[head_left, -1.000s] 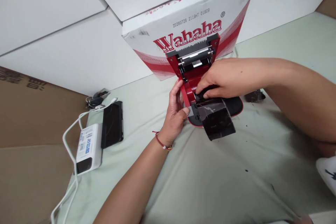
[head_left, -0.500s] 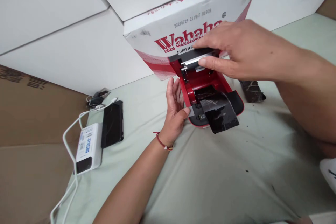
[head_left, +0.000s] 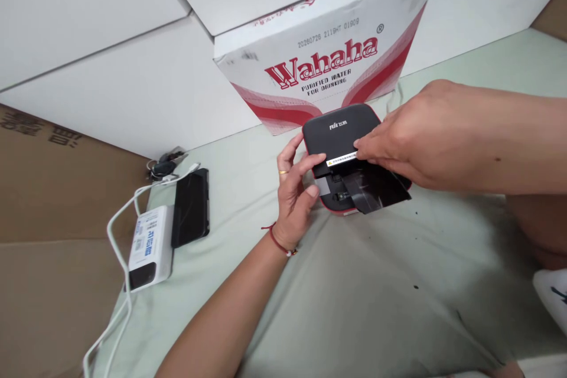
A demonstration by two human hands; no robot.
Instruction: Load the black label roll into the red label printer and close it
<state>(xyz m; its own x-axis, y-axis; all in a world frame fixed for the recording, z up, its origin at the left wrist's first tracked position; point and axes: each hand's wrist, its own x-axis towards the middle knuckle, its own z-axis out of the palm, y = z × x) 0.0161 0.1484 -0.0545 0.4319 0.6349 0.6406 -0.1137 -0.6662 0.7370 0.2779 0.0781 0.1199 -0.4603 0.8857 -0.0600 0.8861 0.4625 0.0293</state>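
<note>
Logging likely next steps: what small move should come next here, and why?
Probably a gentle press down on the front of the black lid with the right hand, whose fingers rest there. The left hand touches the lid's left side, well placed to steady it. A dark strip sticks out beneath the front edge, and whether the lid is latched cannot be seen.

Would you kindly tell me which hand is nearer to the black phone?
Left. The left hand is right of the phone, touching the left side of the red-and-black device; the right hand is farther right, on the device's top.
</note>
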